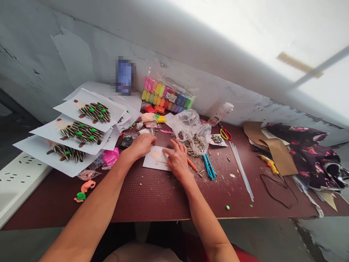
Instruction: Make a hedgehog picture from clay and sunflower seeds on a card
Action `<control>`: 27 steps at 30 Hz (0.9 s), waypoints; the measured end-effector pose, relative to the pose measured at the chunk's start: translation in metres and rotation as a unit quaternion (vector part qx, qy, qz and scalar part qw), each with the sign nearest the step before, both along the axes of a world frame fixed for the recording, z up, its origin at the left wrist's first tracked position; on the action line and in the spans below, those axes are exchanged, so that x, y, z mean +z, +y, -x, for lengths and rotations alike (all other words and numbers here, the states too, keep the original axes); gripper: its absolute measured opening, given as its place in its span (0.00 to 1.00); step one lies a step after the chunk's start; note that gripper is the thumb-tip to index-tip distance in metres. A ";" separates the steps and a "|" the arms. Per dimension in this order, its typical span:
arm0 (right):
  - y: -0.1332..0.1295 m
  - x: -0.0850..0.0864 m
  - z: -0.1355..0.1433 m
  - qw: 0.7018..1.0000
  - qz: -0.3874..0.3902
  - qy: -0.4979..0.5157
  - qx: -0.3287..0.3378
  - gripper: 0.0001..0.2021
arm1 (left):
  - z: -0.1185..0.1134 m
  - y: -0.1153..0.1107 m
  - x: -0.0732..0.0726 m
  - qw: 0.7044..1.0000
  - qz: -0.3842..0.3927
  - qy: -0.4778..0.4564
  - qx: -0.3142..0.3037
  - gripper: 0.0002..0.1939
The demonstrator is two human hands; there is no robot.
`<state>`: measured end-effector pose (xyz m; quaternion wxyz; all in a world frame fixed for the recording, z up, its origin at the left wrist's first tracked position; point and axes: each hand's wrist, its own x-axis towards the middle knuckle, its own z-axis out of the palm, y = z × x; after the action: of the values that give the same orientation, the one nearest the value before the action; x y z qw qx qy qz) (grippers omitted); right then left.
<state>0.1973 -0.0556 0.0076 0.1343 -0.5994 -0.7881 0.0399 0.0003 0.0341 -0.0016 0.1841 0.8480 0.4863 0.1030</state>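
Note:
A small white paper card (148,162) lies on the table before me, bearing a flat pale peach clay shape (158,155) and brown drawn legs along its lower side. My left hand (143,144) rests at the card's upper left edge with its fingers curled together; what they may hold is hidden. Over the right part of the card, my right hand (177,158) has its fingers spread, the index fingertip touching the clay shape. Just right of this hand lie an orange pen (192,164) and a blue utility knife (209,166).
Finished hedgehog pictures (94,112) with seeds and green dots are stacked at left. A clear bag (188,123) of sunflower seeds, coloured clay packs (166,96), a white bottle (220,113), scissors (225,133), glue sticks (241,171) and a glue gun (269,164) lie around.

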 end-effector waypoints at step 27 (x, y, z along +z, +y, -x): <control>-0.001 -0.004 0.012 1.000 0.012 0.020 0.001 0.25 | -0.001 0.001 -0.002 1.000 -0.007 0.009 -0.004 0.14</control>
<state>0.1858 -0.0562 0.0037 0.1427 -0.5994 -0.7852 0.0618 0.0014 0.0350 -0.0032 0.1746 0.8520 0.4837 0.0981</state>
